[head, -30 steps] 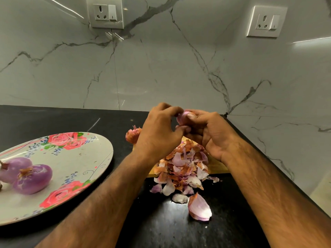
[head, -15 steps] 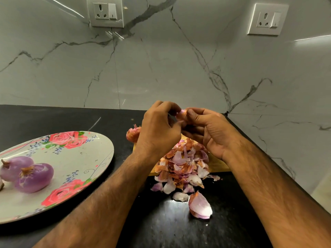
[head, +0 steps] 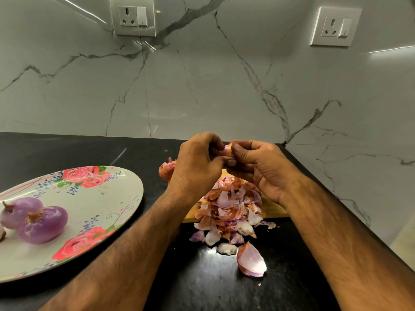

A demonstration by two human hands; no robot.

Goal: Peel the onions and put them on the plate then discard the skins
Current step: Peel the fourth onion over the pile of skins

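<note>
— Purple ones, where are they?
— Two peeled onions (head: 43,224) lie on the floral plate (head: 101,203) at left, tufted ends pointing up-left.
— And the hands?
— The left hand (head: 195,167) and right hand (head: 258,167) both pinch one onion (head: 226,150) above the skins (head: 229,209); its axis is hidden.

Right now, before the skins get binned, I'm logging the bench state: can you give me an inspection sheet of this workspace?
Surface: black counter, glossy, skin scraps on it.
Job's things: two peeled onions on the floral plate; held onion between both hands; unpeeled onion behind the left hand.
Clutter: skins pile spilling off the wooden board onto the counter.
Hands: left hand and right hand both grip the held onion.
Cables: nothing seen.
Surroundings: marble wall, two wall sockets.
</note>
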